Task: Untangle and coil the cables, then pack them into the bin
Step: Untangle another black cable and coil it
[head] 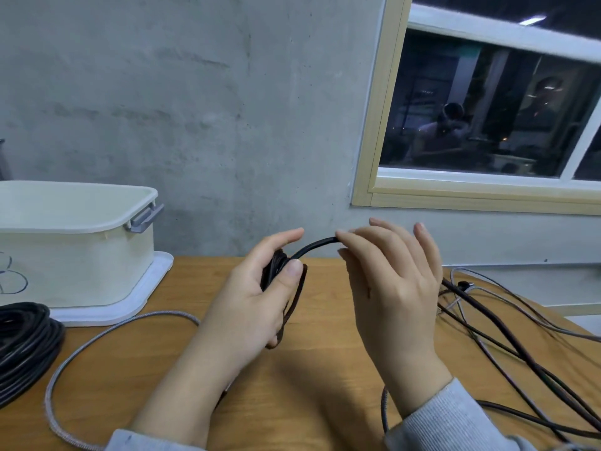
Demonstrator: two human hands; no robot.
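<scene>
While the left hand (260, 294) grips a small black cable coil (286, 288), the right hand (390, 281) pinches its free strand (312, 247); cream bin (78, 255) left, loose cables (504, 336) right.

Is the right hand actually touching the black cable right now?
Touching. The head view shows the right hand pinching the black cable at its fingertips, where the cable arcs over from the coil in the left hand.

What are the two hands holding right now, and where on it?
The left hand grips a small coil of dark cable around its bundled loops. The right hand pinches the strand arching off that coil.
</scene>
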